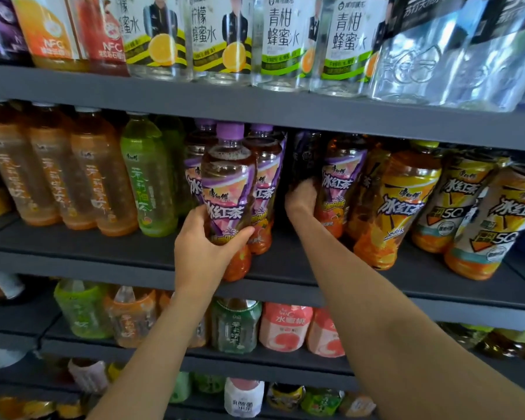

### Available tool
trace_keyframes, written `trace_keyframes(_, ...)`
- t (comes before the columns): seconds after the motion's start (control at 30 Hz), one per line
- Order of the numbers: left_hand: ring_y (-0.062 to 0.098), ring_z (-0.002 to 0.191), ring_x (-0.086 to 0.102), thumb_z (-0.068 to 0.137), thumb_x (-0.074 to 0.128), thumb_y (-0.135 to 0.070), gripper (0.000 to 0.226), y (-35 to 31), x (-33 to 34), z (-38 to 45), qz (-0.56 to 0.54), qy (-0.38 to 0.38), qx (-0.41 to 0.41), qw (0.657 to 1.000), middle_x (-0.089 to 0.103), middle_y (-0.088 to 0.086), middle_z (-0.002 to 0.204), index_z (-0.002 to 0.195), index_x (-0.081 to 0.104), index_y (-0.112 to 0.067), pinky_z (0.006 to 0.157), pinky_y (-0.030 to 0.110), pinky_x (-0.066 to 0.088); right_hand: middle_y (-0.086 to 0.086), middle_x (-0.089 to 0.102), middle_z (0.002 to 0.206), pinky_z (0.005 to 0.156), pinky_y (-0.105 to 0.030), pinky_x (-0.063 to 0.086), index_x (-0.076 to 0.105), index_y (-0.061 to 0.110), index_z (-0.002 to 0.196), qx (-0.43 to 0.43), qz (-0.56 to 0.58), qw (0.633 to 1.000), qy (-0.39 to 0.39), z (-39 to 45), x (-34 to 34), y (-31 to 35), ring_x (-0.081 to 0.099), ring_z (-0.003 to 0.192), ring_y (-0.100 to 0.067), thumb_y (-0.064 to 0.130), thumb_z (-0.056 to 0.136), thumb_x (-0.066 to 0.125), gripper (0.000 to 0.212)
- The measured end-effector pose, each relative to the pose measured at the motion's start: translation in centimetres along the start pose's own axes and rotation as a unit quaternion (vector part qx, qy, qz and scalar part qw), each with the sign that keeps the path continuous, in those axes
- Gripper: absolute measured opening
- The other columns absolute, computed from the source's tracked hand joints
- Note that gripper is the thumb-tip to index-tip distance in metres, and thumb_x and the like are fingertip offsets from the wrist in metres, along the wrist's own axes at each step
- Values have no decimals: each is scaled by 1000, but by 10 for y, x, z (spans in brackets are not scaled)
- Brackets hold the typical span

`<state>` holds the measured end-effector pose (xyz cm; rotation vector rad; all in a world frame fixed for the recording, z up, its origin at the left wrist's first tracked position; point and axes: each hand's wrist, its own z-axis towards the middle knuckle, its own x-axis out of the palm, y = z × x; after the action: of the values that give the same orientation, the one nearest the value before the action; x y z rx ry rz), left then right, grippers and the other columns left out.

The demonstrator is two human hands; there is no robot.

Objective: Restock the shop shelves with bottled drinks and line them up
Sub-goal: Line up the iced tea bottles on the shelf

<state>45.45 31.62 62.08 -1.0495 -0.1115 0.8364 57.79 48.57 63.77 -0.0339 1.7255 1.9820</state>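
Observation:
My left hand [205,250] grips a purple-capped iced tea bottle [228,189] by its lower body, holding it at the front edge of the middle shelf [103,256]. More purple-label bottles [264,189] stand right behind it. My right hand [302,197] reaches deeper into the shelf, fingers curled around the lower part of another purple-label iced tea bottle [340,180] at the right of a dark gap. Its fingertips are hidden behind that bottle.
Yellow-label iced tea bottles [406,204] crowd the shelf's right side; amber tea bottles [82,177] and a green one [147,177] stand at the left. Clear honey-water bottles [282,40] line the shelf above. Lower shelves hold pink [285,325] and green bottles.

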Motion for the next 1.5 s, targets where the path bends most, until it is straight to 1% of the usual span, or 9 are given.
trace_keyframes(0.07,5,99,50,66,79,-36,58,1,0,1,-7,1,7,1000,56,-7,107,115,55,-14,83,18,36,-18,38,144,105,-25,34,33,1,139,0,-118,991,59,4,0,0,37,133,-30,5,99,35,41)
trace_keyframes(0.13,3,98,48,66,79,-35,58,2,0,1,-16,6,10,1000,55,-9,105,115,55,-16,83,18,36,-18,40,143,90,-8,37,37,5,137,24,-56,997,45,10,3,-7,39,131,-30,10,100,32,38)
trace_keyframes(0.3,2,99,48,66,80,-34,58,4,1,1,-28,8,13,1000,55,-10,106,115,55,-16,83,18,36,-24,41,138,106,-35,34,28,-4,138,17,-132,991,-27,5,20,-20,41,128,-34,8,95,46,48)
trace_keyframes(0.57,6,103,52,67,78,-36,58,8,1,2,-37,13,25,999,59,-5,110,116,55,-16,85,19,38,-20,48,134,103,-32,35,35,-3,134,30,-87,995,-31,10,23,-19,46,125,-31,10,91,54,48)
trace_keyframes(0.87,13,105,55,66,79,-35,59,8,1,2,-31,7,30,999,61,2,112,115,56,-11,86,21,39,-24,27,147,114,-32,22,12,-5,143,8,-62,997,-42,-24,23,-19,27,137,-32,6,90,54,69)
trace_keyframes(1.0,14,106,55,66,78,-35,58,7,0,1,-38,11,32,999,61,4,113,114,56,-10,87,21,39,-21,41,138,106,-23,26,29,-4,140,-136,-31,989,-44,-68,-4,-20,37,130,-30,-5,87,49,56)
trace_keyframes(1.1,15,107,55,67,78,-35,58,6,-1,1,-39,12,31,999,61,4,114,115,56,-10,88,21,39,-20,43,130,101,-19,27,41,-3,130,-240,-44,954,-174,-93,-34,-25,40,121,-27,-9,82,52,49)
trace_keyframes(1.3,13,108,53,68,78,-32,57,4,-1,0,-43,13,22,999,60,3,116,116,55,-11,88,19,38,-24,19,148,113,-39,19,8,-4,145,-5,-88,989,-119,-65,-40,-28,21,136,-38,11,86,62,82)
trace_keyframes(1.5,14,108,54,68,78,-34,58,4,0,0,-47,14,16,999,60,3,116,117,55,-11,88,19,38,-22,34,135,103,-38,24,23,-3,139,-25,-92,986,-139,-69,-32,-31,33,124,-39,8,84,62,69)
